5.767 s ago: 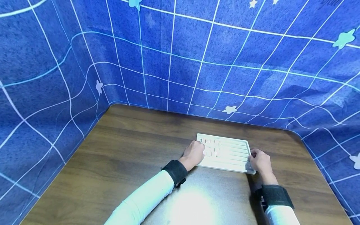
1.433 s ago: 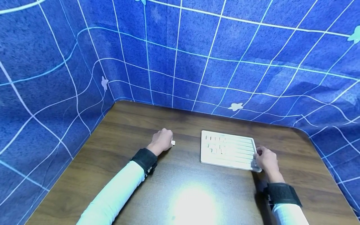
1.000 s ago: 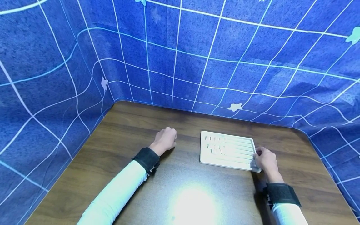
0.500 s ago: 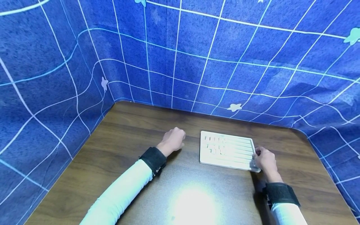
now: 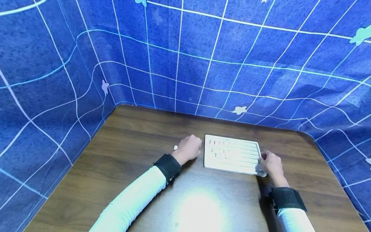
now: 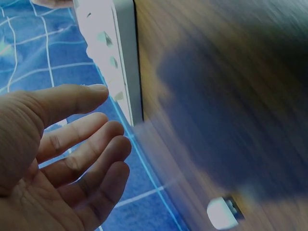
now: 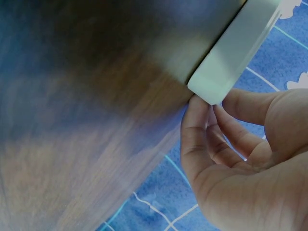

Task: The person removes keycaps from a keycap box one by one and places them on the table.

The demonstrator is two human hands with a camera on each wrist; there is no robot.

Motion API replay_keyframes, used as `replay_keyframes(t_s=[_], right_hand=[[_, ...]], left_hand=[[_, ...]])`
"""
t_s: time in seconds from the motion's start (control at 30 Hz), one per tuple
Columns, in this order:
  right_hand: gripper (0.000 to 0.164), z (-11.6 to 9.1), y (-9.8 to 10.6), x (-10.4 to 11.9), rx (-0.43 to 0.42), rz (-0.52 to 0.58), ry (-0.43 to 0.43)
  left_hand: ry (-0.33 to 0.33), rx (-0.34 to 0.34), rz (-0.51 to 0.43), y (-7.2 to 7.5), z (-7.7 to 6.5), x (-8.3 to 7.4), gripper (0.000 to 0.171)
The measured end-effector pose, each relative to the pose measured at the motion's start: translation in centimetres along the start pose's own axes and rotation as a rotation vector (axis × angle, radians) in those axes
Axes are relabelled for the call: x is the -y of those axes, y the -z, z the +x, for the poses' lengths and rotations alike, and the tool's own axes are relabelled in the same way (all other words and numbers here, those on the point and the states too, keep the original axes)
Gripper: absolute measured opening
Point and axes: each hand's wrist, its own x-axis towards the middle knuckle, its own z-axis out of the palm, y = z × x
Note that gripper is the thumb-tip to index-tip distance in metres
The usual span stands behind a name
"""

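Observation:
In the head view, a white rectangular tray (image 5: 233,169) with long parallel grooves lies on the wooden table; several small pieces (image 5: 218,155) stand in rows in its left part. My left hand (image 5: 188,148) hovers just left of the tray, fingers loosely bent and apart, nothing between them in the left wrist view. Behind that hand, on the table, lies a small white block (image 5: 175,148), whose dark side shows in the left wrist view. My right hand (image 5: 271,163) holds the tray's right end, thumb and fingertips against its corner in the right wrist view.
Blue cloth (image 5: 174,58) with white and light-blue grid lines hangs behind and beside the brown table (image 5: 130,129). A bright glare (image 5: 200,209) lies on the table's near part.
My left hand has moved right, toward the tray, away from the small white block it was beside earlier; the block now shows behind it. My right hand stays at the tray's end.

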Motion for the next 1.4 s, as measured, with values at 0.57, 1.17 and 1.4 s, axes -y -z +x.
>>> replay_keyframes(t_s=[0.57, 1.17, 1.4], right_hand=[[0.03, 0.0, 0.0, 0.0, -0.013, 0.012, 0.005], [0.029, 0.2, 0.0, 0.1, -0.005, 0.003, 0.021], [0.029, 0.1, 0.0, -0.1, -0.005, 0.001, 0.005]], left_hand=[[-0.099, -0.012, 0.06, -1.9, 0.7, -3.8, 0.014], [-0.169, -0.093, 0.034, -3.3, 1.5, -5.2, 0.006], [-0.162, -0.112, 0.062, -4.1, 1.6, -5.8, 0.008]])
